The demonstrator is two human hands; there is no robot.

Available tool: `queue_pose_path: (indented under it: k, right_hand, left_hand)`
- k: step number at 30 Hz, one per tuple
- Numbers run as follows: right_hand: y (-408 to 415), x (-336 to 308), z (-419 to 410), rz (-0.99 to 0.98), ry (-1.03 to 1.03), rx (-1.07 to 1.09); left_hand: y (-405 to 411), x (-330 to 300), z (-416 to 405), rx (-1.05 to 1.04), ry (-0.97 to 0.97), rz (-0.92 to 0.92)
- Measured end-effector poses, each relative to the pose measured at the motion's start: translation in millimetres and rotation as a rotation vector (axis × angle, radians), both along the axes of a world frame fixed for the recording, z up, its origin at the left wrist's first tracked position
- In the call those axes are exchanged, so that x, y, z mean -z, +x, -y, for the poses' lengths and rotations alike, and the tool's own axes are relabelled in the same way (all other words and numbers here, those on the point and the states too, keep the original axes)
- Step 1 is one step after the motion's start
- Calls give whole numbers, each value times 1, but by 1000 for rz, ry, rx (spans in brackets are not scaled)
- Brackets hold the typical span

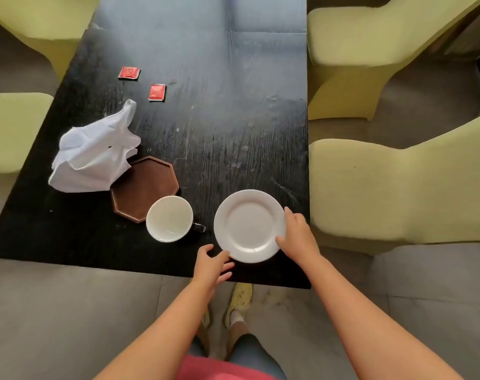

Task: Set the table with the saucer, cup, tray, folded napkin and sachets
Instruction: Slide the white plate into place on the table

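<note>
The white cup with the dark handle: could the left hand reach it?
Probably yes. The left hand hovers near the table edge, close to the white cup, with only bare black tabletop between them. The round white saucer lies to its right, off that path.

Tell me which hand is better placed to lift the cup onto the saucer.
Left, probably. The left hand is open and nearer the cup; the right hand grips the right rim of the saucer, farther away.

Both forearms outstretched; left hand (212, 263) loosely spread, right hand (297, 234) pinching the saucer (248, 226) rim.
</note>
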State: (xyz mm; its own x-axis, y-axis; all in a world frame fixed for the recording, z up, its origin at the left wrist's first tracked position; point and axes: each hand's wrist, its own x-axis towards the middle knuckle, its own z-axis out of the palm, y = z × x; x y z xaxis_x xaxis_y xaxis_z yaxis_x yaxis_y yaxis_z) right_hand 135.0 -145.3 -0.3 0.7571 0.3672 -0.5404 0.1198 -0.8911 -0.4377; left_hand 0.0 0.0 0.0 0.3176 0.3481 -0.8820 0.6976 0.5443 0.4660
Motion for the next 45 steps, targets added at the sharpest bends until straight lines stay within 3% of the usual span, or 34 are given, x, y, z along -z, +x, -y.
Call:
queue_pose_path:
  k: [6,12,24,33,45]
  right_hand:
    - [4,9,-5,-58,143,189]
    - [12,5,12,-76,190,190]
    - [74,-34,-2,21,475,347]
    - [132,-31,-39,-89,693,497]
    - [178,27,-63,-105,729,658]
  left_hand:
    - [12,3,-2,-93,-2,9]
    - [17,-9,9,-128,77,17]
    - [79,-41,-19,-61,228,269]
    - [149,-39,-97,176,185,394]
    - [229,14,-143,475,371,384]
